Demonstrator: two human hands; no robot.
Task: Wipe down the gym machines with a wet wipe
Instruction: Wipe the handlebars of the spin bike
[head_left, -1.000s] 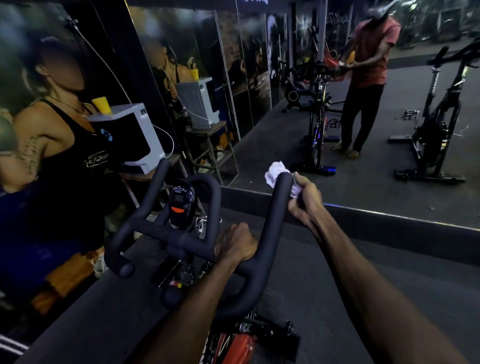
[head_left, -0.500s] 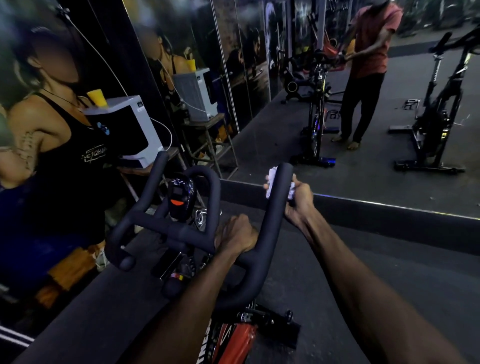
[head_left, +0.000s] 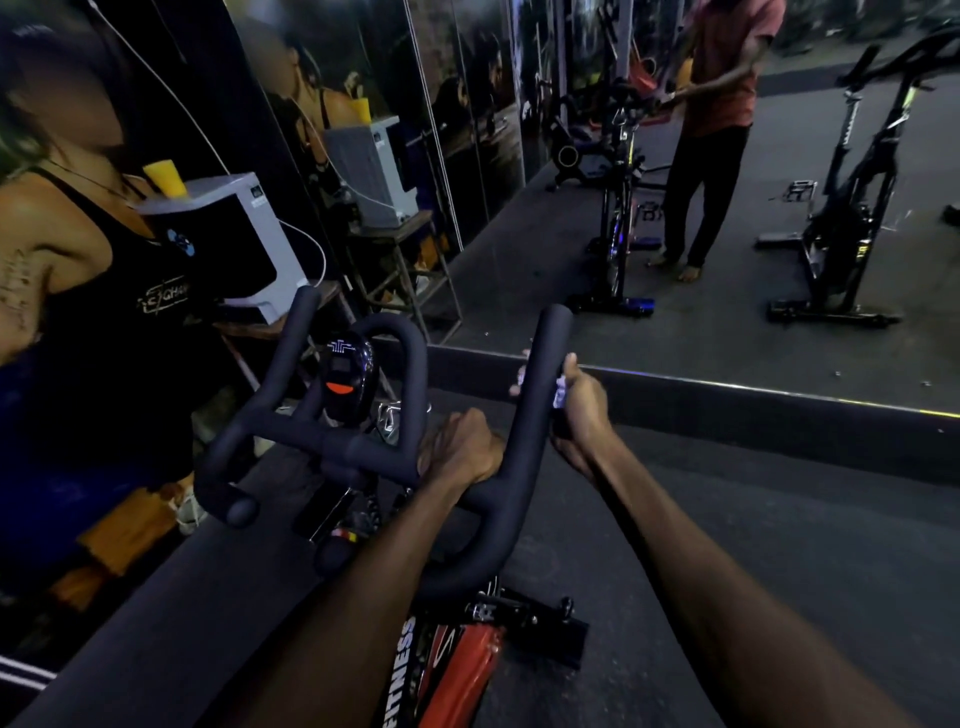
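A dark, matte rubber floor (head_left: 779, 545) fills the room, with a wall mirror (head_left: 727, 291) from twelve to two o'clock reflecting a spin bike. At centre stand the black, foam-padded handlebars (head_left: 322, 447) of a red-framed bike (head_left: 467, 670). The left hand (head_left: 460, 454) curls around the bar's bend. At one o'clock of it, the right hand (head_left: 579, 413) wraps the upright right horn, pressing the crumpled white wet wipe (head_left: 561, 392) between palm and bar
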